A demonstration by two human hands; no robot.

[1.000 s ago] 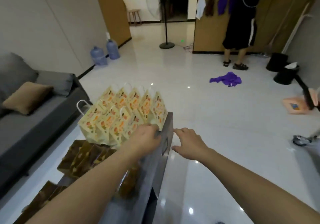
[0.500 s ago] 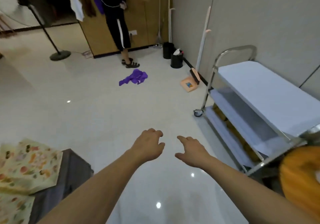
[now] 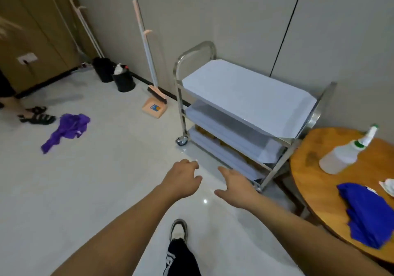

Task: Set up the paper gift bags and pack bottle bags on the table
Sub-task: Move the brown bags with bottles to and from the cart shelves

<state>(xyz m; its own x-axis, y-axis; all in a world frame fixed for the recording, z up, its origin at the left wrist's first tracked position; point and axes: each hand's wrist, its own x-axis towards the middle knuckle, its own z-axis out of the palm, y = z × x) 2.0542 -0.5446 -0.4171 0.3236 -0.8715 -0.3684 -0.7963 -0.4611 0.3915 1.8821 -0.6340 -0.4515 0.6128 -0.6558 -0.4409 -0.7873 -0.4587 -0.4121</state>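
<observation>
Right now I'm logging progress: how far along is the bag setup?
Done: nothing visible; no gift bags in view. In hand: nothing; left hand and right hand are empty, reaching toward the steel cart. Left: fetching more; brown items sit on its bottom shelf.

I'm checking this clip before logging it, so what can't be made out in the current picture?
Head view only:
- Brown items on the cart's bottom shelf: mostly hidden by the shelves above.
- Round table: cut off by the right edge.
- Other person: only feet inside the left edge.
- Dustpan label: too small.
</observation>
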